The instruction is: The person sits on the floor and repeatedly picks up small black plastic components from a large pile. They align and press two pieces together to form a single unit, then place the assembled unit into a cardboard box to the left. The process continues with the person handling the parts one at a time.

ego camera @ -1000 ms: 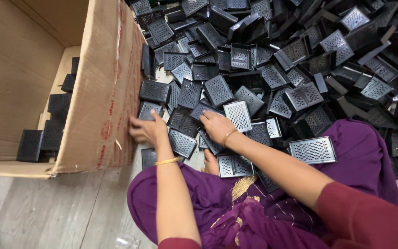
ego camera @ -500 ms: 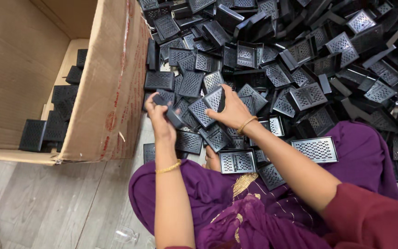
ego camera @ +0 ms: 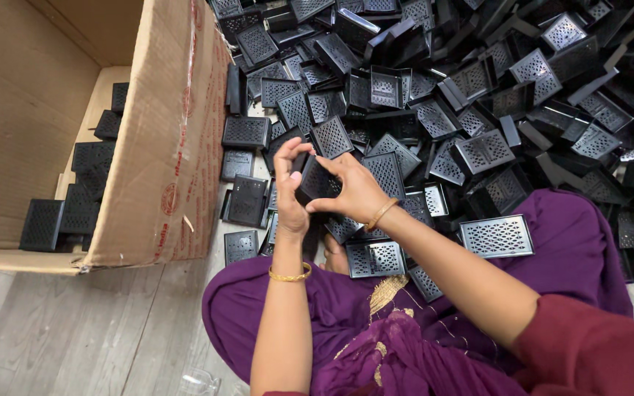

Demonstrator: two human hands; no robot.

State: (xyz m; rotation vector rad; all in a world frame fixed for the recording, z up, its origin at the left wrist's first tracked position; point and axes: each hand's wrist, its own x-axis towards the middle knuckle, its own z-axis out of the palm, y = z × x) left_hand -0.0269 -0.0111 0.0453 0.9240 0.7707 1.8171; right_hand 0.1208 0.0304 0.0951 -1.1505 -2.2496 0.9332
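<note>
Both hands [ego camera: 324, 192] grip black grille pc [ego camera: 317, 182]

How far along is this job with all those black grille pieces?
A few black perforated pieces already sit in the cardboard box, which looks mostly unfilled. Both hands, left hand and right hand, hold one piece between them. A large heap of pieces covers the floor, so most appears left.

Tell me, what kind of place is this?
Probably a small workshop or home assembly spot: a heap of black perforated plastic parts covers the floor, and a cardboard box holds more of them.
</note>
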